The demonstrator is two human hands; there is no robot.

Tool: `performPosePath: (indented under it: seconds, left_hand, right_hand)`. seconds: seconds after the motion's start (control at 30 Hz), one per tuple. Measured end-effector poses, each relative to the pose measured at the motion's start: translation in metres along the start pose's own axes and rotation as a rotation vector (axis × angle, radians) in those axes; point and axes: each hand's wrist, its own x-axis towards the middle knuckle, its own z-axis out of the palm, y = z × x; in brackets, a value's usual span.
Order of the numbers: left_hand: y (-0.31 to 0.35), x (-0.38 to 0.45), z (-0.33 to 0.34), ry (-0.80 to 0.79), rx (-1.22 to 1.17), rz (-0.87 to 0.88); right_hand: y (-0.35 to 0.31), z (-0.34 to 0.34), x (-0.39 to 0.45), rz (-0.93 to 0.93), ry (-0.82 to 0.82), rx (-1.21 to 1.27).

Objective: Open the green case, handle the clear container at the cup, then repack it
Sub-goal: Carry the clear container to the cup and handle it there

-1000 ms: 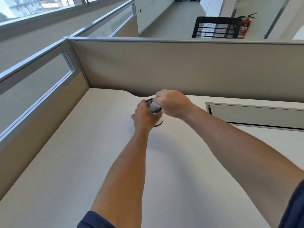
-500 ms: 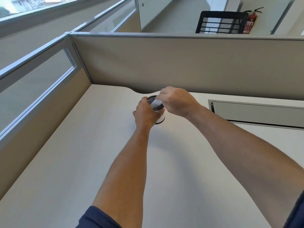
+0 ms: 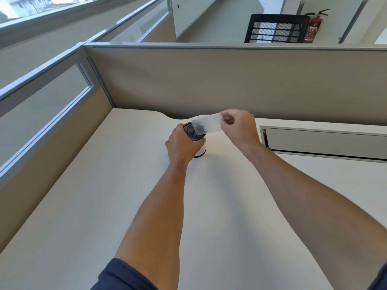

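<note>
A cup (image 3: 199, 146) with a dark mesh upper part and a white base stands on the pale desk (image 3: 104, 206) near the back partition. My left hand (image 3: 180, 146) is wrapped around the cup's left side. My right hand (image 3: 238, 127) pinches one end of a clear container (image 3: 206, 124), which lies tilted with its far end over the cup's mouth. Something dark shows through the container's low end. The green case is not in view.
Beige partition walls (image 3: 230, 84) close off the desk at the back and left. A grey cable-tray flap (image 3: 324, 142) is set in the desk at the right. Behind the partition stand a black mesh chair (image 3: 276, 28) and a red fire extinguisher (image 3: 313, 28).
My right hand has lifted and drawn back to the right, and the clear container now shows stretched out above the cup's mouth. My left hand stays on the cup.
</note>
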Motion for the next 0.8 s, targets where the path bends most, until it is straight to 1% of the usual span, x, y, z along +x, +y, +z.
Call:
performPosePath:
  seconds: [0.1,0.13,0.2,0.3,0.37,0.43,0.57,0.7,0.8]
  left_hand:
    - [-0.001,-0.005,-0.004,-0.015,0.075,0.048]
    - [0.0,-0.009,-0.007,-0.024,0.1,0.087]
    - [0.004,-0.02,-0.012,-0.031,0.142,0.182]
    - [0.014,-0.038,-0.016,-0.077,0.197,0.325]
    - [0.021,-0.053,-0.015,-0.163,0.239,0.403]
    - [0.025,-0.07,-0.012,-0.239,0.242,0.439]
    - [0.031,-0.113,-0.003,-0.323,0.234,0.445]
    - [0.028,-0.157,0.003,-0.395,0.261,0.393]
    - [0.023,-0.197,0.007,-0.452,0.301,0.387]
  right_hand:
    - [0.018,-0.01,-0.005,0.339,0.045,0.325]
    - [0.022,-0.016,-0.01,0.414,0.048,0.418]
    - [0.03,-0.027,-0.024,0.518,0.037,0.498]
    - [0.041,-0.039,-0.047,0.577,-0.008,0.512]
    - [0.048,-0.046,-0.063,0.595,-0.022,0.521]
    - [0.052,-0.053,-0.078,0.611,-0.037,0.526]
    - [0.06,-0.073,-0.113,0.656,-0.057,0.541]
    - [0.07,-0.096,-0.148,0.69,-0.105,0.487]
    - [0.078,-0.114,-0.181,0.725,-0.134,0.459]
